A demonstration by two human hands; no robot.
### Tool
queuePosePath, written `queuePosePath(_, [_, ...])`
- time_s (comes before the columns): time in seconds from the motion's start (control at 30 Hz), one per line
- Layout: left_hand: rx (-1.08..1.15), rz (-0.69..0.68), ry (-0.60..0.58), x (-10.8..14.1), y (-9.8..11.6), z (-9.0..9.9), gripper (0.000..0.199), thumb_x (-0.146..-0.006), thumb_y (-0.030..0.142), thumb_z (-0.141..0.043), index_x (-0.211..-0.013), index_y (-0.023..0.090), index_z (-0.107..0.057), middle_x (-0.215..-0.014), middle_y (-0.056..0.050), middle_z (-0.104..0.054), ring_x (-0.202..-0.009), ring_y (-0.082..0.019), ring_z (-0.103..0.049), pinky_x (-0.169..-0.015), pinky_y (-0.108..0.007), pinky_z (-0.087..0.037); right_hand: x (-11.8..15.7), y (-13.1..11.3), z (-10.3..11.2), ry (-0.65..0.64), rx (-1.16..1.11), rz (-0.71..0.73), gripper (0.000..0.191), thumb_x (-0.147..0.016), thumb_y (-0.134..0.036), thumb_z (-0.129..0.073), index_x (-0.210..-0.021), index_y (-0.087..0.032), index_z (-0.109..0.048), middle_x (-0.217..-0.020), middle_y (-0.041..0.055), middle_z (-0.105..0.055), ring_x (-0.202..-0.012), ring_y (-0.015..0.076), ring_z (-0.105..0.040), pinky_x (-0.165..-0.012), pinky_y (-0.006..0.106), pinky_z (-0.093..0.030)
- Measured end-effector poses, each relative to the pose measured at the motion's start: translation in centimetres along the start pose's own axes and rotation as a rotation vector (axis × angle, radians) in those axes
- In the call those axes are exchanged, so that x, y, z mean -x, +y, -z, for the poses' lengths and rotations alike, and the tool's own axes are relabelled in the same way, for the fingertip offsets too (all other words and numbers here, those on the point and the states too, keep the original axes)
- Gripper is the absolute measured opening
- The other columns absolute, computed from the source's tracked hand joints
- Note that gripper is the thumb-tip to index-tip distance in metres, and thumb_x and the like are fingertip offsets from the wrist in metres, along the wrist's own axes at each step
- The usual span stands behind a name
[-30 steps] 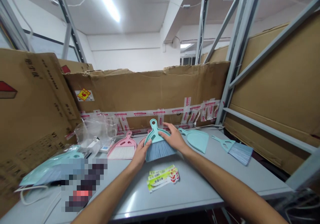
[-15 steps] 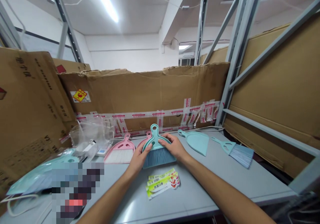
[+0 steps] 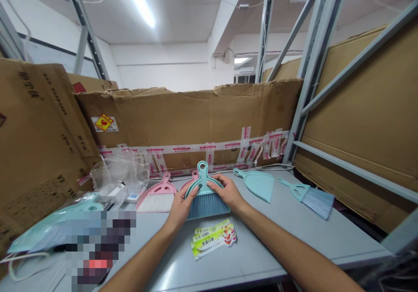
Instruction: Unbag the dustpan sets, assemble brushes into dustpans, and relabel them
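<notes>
Centrally at the desk [image 3: 248, 257], its near left pixelated, a turquoise dustpan-and-brush set [image 3: 206, 192], handle [image 3: 203, 175] toward the far edge, bristles [image 3: 208, 206] nearward, long axis front to back, sides covered by left hand [image 3: 178, 206] and right hand [image 3: 231, 192], each grip holding it, pink piece [image 3: 189, 182] mostly hidden behind

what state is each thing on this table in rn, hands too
left hand: gripping held teal set
right hand: gripping held teal set
held teal set: brush nested against dustpan
left pink set: brush nested in dustpan
other pink set: mostly hidden
loose teal dustpan: lying without brush
loose teal brush: lying apart
printed strips: overlapping
clear plastic: crumpled
</notes>
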State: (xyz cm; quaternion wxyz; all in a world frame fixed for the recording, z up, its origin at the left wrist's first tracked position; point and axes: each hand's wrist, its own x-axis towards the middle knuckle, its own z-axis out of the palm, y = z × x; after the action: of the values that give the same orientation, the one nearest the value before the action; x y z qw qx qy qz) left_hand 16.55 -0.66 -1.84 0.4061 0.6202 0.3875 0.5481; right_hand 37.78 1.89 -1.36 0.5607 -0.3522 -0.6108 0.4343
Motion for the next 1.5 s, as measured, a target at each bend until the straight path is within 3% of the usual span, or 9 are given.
queuePosePath(1.0, [0.013, 0.016, 0.013, 0.1, 0.2, -0.2, 0.053, -0.095, 0.064, -0.078, -0.127, 0.022, -0.087, -0.137, -0.010, -0.082, -0.142, -0.039, -0.066, -0.131, -0.056, -0.041, 0.1, 0.3, 0.0, 0.008, 0.023, -0.004, 0.041, -0.085, -0.062, -0.085, -0.092, -0.023, -0.074, -0.088, 0.0017, -0.076, -0.084, 0.0226, -0.067, -0.080, 0.033, -0.053])
queuePosePath(1.5, [0.023, 0.012, 0.000, -0.1, -0.6, 0.0, 0.052, -0.097, 0.062, -0.078, -0.130, 0.023, -0.086, -0.142, -0.010, -0.080, -0.140, -0.038, -0.068, -0.130, -0.053, -0.043, 0.1, 1.0, -0.2, 0.021, 0.006, 0.006, 0.037, -0.086, -0.058, -0.086, -0.093, -0.023, -0.076, -0.092, 0.0031, -0.079, -0.089, 0.0246, -0.070, -0.084, 0.035, -0.055])
